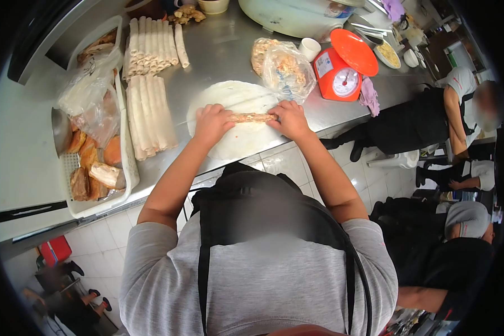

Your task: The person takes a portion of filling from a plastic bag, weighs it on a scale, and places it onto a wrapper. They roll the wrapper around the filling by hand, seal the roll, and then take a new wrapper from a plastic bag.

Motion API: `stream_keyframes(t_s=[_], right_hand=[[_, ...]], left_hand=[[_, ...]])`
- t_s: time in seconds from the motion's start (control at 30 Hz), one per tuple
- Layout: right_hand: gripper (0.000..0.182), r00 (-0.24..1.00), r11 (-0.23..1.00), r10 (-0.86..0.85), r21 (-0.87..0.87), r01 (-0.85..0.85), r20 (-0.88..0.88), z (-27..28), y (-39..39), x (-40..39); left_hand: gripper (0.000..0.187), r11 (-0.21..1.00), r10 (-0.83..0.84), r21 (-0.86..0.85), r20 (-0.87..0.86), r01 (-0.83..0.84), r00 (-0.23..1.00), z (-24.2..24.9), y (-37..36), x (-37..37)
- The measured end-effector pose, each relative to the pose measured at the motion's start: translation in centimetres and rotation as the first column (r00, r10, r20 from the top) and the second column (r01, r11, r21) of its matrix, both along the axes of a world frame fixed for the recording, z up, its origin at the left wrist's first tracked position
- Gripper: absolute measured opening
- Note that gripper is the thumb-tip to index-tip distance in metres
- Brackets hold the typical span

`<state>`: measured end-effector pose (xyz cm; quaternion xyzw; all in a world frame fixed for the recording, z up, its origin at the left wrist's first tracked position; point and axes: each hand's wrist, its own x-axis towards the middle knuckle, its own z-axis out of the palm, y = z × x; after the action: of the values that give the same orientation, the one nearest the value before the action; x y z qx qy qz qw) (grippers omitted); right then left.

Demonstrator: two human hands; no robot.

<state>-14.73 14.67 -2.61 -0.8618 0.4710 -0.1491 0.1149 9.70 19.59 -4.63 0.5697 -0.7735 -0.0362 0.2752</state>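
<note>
A thin round sheet of pale dough (229,144) lies flat on the steel counter in front of me. Across its middle runs a narrow strip of orange-brown filling (253,117). My left hand (211,123) is closed at the strip's left end, fingers curled. At the other end, my right hand (291,119) pinches with thumb and fingers. A clear plastic bag of the same-looking filling (288,70) rests just beyond my right hand, overlapping the dough's far edge. Left of the dough, long pale rolls (147,115) are lined up in stacked rows.
A white basket (130,168) with bagged food and brown chunks stands at far left. Beyond the bag are a white cup (309,49), a red scale (337,73) and a large bowl (297,17). A co-worker in a black apron (414,120) stands to the right; others are further back.
</note>
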Motion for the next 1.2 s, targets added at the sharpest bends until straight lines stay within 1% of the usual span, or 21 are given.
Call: stream_keyframes(t_s=[0.03, 0.13, 0.23, 0.3, 0.33, 0.4, 0.43, 0.53, 0.6, 0.63, 0.7, 0.73, 0.83, 0.93, 1.03, 1.1, 1.13, 1.2], right_hand=[[0.027, 0.998, 1.0, -0.016, -0.012, 0.015, -0.056, 0.5, 0.1, 0.6], [0.026, 0.998, 0.989, 0.044, -0.141, -0.05, -0.05, 0.2, 0.4, 3.4], [0.025, 0.993, 0.991, 0.097, -0.09, -0.102, -0.064, -1.1, 0.5, 6.7], [0.023, 0.994, 0.993, 0.103, -0.045, -0.105, -0.04, -1.5, 0.3, 7.7], [0.022, 0.994, 0.994, 0.104, -0.022, -0.105, -0.028, -1.5, 0.4, 8.1], [0.021, 0.993, 0.992, 0.117, -0.052, -0.115, 0.034, -1.0, 0.5, 8.2], [0.02, 0.99, 0.991, 0.122, -0.067, -0.118, 0.064, -0.8, 0.6, 8.2], [0.023, 0.983, 0.983, 0.183, -0.004, -0.184, -0.023, -1.3, 0.4, 9.5], [0.023, 0.978, 0.978, 0.207, 0.037, -0.206, -0.022, -1.2, 0.1, 9.8], [0.023, 0.976, 0.975, 0.218, 0.057, -0.216, -0.021, -1.0, 0.1, 9.8], [0.023, 0.974, 0.975, 0.221, 0.012, -0.221, 0.052, -0.6, 0.5, 9.6], [0.023, 0.97, 0.974, 0.225, -0.009, -0.225, 0.088, -0.4, 0.7, 9.6], [0.023, 0.979, 0.98, 0.194, 0.034, -0.196, 0.066, -0.8, 0.9, 11.1], [0.023, 0.982, 0.982, 0.187, 0.002, -0.188, 0.02, -1.2, 0.8, 12.1], [0.017, 0.967, 0.981, 0.191, -0.075, -0.18, 0.167, 0.3, 1.0, 11.6], [0.019, 0.961, 0.977, 0.21, -0.012, -0.211, 0.181, 0.1, 0.6, 11.6], [0.021, 0.958, 0.974, 0.216, 0.022, -0.224, 0.189, -0.3, 0.5, 11.7], [0.022, 0.96, 0.973, 0.218, 0.032, -0.227, 0.175, -1.5, 0.5, 12.0]], left_hand=[[0.027, 1.0, 0.006, -0.008, -0.025, -0.006, 1.0, -0.2, 0.1, 0.3], [0.031, 1.0, -0.008, -0.01, -0.088, 0.007, 0.996, -0.7, 0.4, 1.0], [0.034, 0.997, -0.062, 0.034, -0.115, 0.066, 0.991, -1.0, 0.0, 1.4], [0.035, 0.992, -0.09, 0.078, -0.117, 0.099, 0.989, -0.8, -0.2, 1.6], [0.036, 0.995, -0.069, 0.065, -0.117, 0.077, 0.991, -0.7, 0.0, 1.6], [0.038, 0.999, -0.034, 0.035, -0.12, 0.038, 0.992, -0.2, 0.2, 1.5], [0.038, 0.998, -0.043, 0.048, -0.116, 0.049, 0.992, 0.0, 0.2, 1.6], [0.039, 0.993, -0.071, 0.083, -0.108, 0.08, 0.992, -0.2, 0.4, 2.1], [0.039, 0.992, -0.085, 0.087, -0.104, 0.094, 0.991, -0.3, 0.1, 2.5], [0.037, 0.99, -0.067, 0.117, -0.105, 0.079, 0.992, 0.0, 0.4, 2.7], [0.033, 0.984, -0.03, 0.171, -0.107, 0.049, 0.994, 0.8, 0.6, 3.0], [0.032, 0.985, -0.046, 0.159, -0.103, 0.062, 0.994, 0.8, 0.5, 3.3], [0.028, 0.986, -0.066, 0.148, -0.099, 0.08, 0.993, 0.6, 0.5, 4.4], [0.026, 0.987, -0.045, 0.146, -0.106, 0.06, 0.993, 0.3, 0.5, 4.6], [0.024, 0.994, 0.003, 0.112, -0.103, 0.009, 0.995, 0.2, 0.6, 4.7], [0.021, 0.991, 0.048, 0.126, -0.107, -0.035, 0.993, 0.0, 0.8, 4.6], [0.022, 0.99, 0.044, 0.136, -0.108, -0.029, 0.993, -0.1, 0.8, 4.6], [0.024, 0.988, 0.028, 0.156, -0.109, -0.011, 0.994, 0.0, 0.8, 4.7]])
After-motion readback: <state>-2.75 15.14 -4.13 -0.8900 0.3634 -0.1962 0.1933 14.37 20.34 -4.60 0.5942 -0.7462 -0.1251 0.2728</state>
